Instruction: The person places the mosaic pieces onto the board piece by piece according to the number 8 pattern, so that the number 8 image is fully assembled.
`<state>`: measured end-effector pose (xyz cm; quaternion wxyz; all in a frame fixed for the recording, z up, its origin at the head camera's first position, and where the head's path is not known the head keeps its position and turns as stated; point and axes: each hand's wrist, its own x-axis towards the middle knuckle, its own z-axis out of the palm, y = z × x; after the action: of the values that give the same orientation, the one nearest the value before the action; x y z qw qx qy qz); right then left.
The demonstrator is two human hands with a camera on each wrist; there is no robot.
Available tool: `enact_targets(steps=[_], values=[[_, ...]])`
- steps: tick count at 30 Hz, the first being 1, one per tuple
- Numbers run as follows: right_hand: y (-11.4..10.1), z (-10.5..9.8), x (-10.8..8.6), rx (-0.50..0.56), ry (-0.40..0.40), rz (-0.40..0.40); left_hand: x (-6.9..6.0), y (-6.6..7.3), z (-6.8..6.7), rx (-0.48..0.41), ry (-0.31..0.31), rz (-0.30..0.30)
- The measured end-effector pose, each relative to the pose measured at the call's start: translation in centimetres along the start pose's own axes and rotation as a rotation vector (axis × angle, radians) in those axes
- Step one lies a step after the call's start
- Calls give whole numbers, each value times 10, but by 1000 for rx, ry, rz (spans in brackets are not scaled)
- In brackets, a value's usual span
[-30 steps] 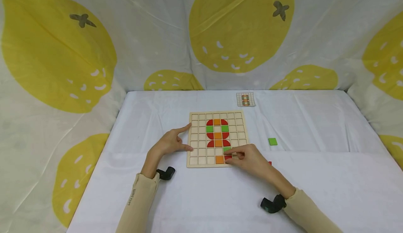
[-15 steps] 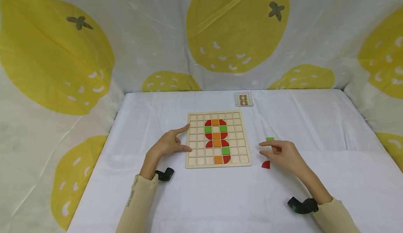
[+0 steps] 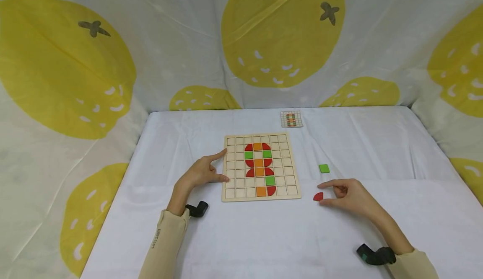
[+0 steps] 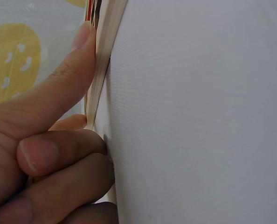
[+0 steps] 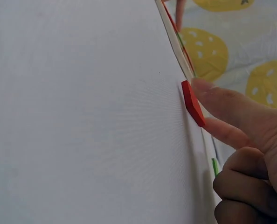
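A square wooden grid board [image 3: 237,193] lies on the white cloth, with red quarter-circle, orange square and green square tiles set in its middle columns. My left hand [image 3: 198,172] rests against the board's left edge, index finger and thumb spread apart and touching it, the other fingers folded in. To the right of the board, my right hand [image 3: 351,194] is at a loose red quarter-circle tile [image 3: 318,197]. Its thumb and index finger stand apart on either side of that tile, which lies flat on the cloth. In the right wrist view the red tile [image 5: 192,103] shows beside the thumb tip.
A loose green square tile [image 3: 324,169] lies a little behind the red one. Behind the board is a small pattern card [image 3: 291,119] with a matching coloured grid. White cloth [image 3: 241,241] covers the table, and a lemon-print curtain [image 3: 196,40] stands behind.
My right hand has released a red quarter-circle tile in the board's bottom row and moved right, then slightly nearer, to the loose red tile. The left hand holds its place at the board.
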<state>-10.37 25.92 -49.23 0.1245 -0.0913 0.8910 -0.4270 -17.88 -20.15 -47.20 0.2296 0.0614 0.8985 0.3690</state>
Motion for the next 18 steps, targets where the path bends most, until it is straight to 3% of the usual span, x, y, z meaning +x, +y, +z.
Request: enact_targets(steps=[5, 13, 18], values=[[1, 0, 1, 7, -19, -29, 0, 0, 1, -4, 3, -1], [1, 2, 8, -39, 121, 18, -1, 1, 1, 2, 2, -1], [0, 7, 12, -17, 63, -29, -1, 1, 1, 3, 5, -3]])
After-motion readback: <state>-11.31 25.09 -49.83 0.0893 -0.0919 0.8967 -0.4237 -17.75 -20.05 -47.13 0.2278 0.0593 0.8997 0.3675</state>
